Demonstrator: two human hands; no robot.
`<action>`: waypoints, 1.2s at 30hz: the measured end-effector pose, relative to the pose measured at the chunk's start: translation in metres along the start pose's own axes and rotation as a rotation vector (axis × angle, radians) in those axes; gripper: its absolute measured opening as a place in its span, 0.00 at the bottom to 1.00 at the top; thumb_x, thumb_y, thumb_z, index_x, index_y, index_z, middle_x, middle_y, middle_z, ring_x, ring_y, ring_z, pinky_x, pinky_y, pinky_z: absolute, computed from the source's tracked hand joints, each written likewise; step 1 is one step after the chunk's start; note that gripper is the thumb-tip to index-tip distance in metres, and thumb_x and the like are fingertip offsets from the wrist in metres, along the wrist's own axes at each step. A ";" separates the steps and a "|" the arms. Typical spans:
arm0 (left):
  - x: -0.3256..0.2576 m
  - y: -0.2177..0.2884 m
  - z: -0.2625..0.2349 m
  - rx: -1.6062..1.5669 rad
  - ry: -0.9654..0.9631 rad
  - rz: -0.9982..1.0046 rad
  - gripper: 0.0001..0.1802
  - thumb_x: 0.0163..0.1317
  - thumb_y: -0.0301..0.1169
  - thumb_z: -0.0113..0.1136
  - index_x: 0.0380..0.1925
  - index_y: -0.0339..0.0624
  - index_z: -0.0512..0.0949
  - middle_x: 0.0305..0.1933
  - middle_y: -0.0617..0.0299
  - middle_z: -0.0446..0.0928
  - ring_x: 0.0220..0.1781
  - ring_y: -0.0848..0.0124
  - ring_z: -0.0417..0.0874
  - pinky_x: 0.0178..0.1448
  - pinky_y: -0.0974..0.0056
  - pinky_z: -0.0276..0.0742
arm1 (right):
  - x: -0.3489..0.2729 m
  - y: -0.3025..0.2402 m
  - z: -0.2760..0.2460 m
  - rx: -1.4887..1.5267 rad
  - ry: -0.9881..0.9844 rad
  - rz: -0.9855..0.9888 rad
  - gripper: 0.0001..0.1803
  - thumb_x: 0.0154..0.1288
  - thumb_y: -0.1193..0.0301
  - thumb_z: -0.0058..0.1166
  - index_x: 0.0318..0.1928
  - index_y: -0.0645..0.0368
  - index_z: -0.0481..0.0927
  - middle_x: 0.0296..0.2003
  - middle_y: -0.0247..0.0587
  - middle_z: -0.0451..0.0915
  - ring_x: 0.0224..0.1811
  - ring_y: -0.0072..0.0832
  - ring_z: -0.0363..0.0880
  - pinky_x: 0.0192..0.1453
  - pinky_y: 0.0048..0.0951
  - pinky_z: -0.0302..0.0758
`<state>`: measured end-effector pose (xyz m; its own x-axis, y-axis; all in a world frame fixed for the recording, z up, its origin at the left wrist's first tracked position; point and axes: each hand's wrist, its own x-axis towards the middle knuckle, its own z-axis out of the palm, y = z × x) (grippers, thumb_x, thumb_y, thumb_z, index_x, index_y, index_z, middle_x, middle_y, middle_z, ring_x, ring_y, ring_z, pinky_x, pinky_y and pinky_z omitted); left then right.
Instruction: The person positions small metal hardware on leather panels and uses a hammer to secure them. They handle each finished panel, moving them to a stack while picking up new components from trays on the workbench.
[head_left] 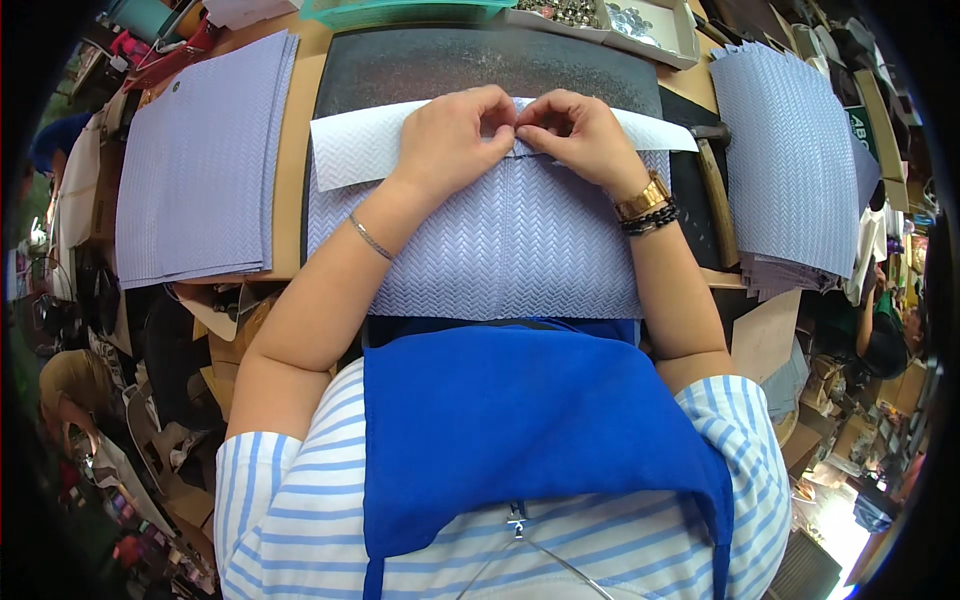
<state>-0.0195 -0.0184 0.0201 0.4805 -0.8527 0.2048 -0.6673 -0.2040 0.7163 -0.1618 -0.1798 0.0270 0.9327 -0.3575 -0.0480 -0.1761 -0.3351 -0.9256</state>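
Observation:
A lavender sheet embossed with a woven herringbone pattern (pixel 440 260) lies in front of me, with a seam down its middle. Its far edge is folded over toward me, showing a white underside (pixel 355 150). At the centre of that fold, my left hand (pixel 452 140) pinches the material between thumb and forefinger. My right hand (pixel 585 140) pinches right beside it, the fingertips of both hands nearly meeting. Whether something small sits between the fingertips is hidden.
Beneath the sheet is a dark worn board (pixel 480 65). Stacks of similar lavender sheets lie left (pixel 205 170) and right (pixel 790 165). A wooden-handled hammer (pixel 717 195) rests at the right. Behind stand a teal tray (pixel 400 12) and a white box of small metal fittings (pixel 680 45).

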 end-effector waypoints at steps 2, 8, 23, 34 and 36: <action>-0.004 -0.002 0.005 0.020 0.034 0.049 0.10 0.60 0.38 0.70 0.37 0.47 0.85 0.36 0.64 0.86 0.34 0.67 0.86 0.40 0.62 0.81 | -0.003 0.004 0.003 -0.250 0.077 -0.129 0.10 0.66 0.74 0.69 0.46 0.62 0.86 0.34 0.31 0.85 0.33 0.13 0.78 0.38 0.20 0.77; -0.006 -0.001 -0.007 0.033 0.076 0.149 0.06 0.61 0.36 0.71 0.34 0.48 0.87 0.37 0.62 0.85 0.37 0.63 0.87 0.42 0.61 0.83 | 0.024 -0.043 -0.050 -0.490 0.202 -0.257 0.12 0.66 0.70 0.68 0.48 0.61 0.87 0.39 0.38 0.88 0.35 0.22 0.84 0.41 0.27 0.81; -0.003 -0.002 -0.010 -0.020 0.015 0.139 0.07 0.64 0.38 0.71 0.35 0.49 0.89 0.36 0.64 0.85 0.37 0.64 0.88 0.41 0.60 0.82 | 0.128 0.062 -0.198 -0.873 0.200 0.234 0.17 0.64 0.57 0.71 0.42 0.59 0.90 0.37 0.42 0.90 0.40 0.31 0.88 0.49 0.34 0.82; -0.002 -0.002 -0.011 -0.093 0.008 0.176 0.07 0.59 0.34 0.72 0.34 0.46 0.87 0.39 0.62 0.87 0.41 0.64 0.90 0.46 0.60 0.85 | 0.126 0.068 -0.211 -0.808 0.248 0.153 0.16 0.64 0.59 0.71 0.45 0.56 0.92 0.34 0.42 0.90 0.39 0.30 0.88 0.48 0.33 0.82; 0.003 0.004 -0.007 -0.113 -0.005 0.185 0.06 0.59 0.34 0.71 0.34 0.46 0.86 0.39 0.61 0.87 0.41 0.64 0.91 0.46 0.60 0.85 | 0.115 0.075 -0.228 -0.774 0.336 0.125 0.15 0.64 0.59 0.71 0.46 0.54 0.92 0.34 0.42 0.90 0.38 0.30 0.88 0.47 0.32 0.82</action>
<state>-0.0172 -0.0184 0.0283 0.3523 -0.8732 0.3367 -0.6758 0.0115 0.7370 -0.1394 -0.4454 0.0379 0.7704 -0.6305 0.0943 -0.5517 -0.7335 -0.3971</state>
